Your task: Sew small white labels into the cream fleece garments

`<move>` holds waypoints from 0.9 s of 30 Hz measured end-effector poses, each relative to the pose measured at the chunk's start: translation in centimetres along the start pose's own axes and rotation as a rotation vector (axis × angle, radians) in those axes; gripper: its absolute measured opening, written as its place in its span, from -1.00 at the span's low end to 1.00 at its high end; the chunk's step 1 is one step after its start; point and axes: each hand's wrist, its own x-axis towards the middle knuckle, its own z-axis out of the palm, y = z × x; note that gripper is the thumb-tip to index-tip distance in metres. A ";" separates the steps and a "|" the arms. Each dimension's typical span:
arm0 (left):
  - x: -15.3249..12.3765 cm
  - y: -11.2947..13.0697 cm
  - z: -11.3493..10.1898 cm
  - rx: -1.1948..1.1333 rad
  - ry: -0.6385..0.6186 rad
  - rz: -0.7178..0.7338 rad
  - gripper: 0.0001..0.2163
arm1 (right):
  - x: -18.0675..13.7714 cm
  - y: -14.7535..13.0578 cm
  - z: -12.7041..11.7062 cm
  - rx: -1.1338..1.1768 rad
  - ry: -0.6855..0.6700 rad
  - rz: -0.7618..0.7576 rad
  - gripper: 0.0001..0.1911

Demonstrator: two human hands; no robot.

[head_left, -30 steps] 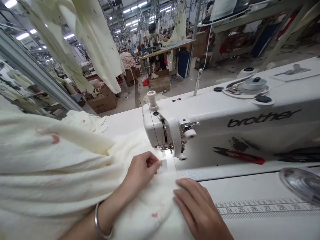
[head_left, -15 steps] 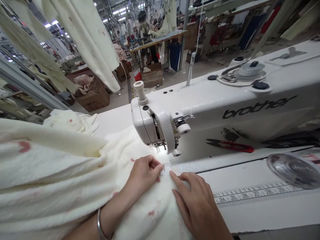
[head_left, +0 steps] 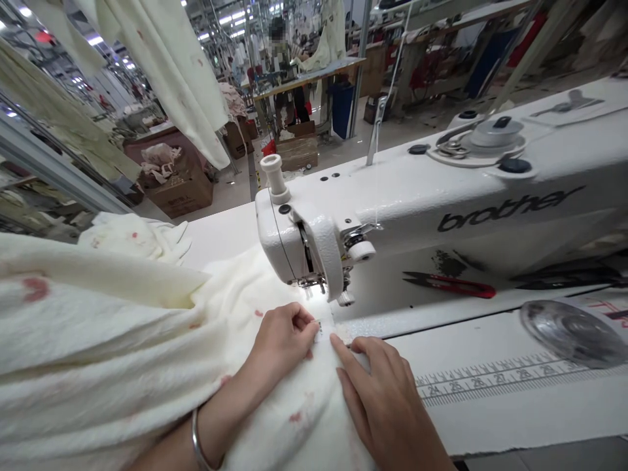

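Note:
Cream fabric [head_left: 122,340] with small red prints lies bunched over the table and runs under the head of a white Brother sewing machine [head_left: 441,203]. My left hand [head_left: 282,343] is curled, pinching a small white label [head_left: 320,330] against the cloth just in front of the needle area [head_left: 314,288]. My right hand [head_left: 383,399] lies flat on the fabric, fingers stretched, its index fingertip touching the cloth beside the label. A metal bangle [head_left: 199,441] circles my left wrist.
Red-handled thread snips [head_left: 451,284] rest on the machine bed. A ruler strip [head_left: 505,379] runs along the table front, with a shiny metal disc [head_left: 572,330] at right. Cream garments [head_left: 167,72] hang at upper left. Cardboard boxes [head_left: 179,190] and another person's workstation stand beyond.
The view shifted slightly over the second. My right hand slid forward toward the label and its index finger now reaches the needle area; my left hand kept its pinch.

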 end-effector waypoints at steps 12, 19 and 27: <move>-4.5 -4.1 -1.7 0.820 0.090 0.941 -0.58 | 0.0 0.0 0.2 -0.009 0.045 -0.052 -0.63; -3.1 -4.5 -1.6 0.976 -0.036 1.047 -0.53 | -0.4 0.2 0.2 -0.024 0.021 -0.058 -0.63; -2.9 -4.7 -1.9 0.926 -0.028 1.049 -0.51 | -0.2 0.0 0.1 -0.024 0.013 -0.031 -0.62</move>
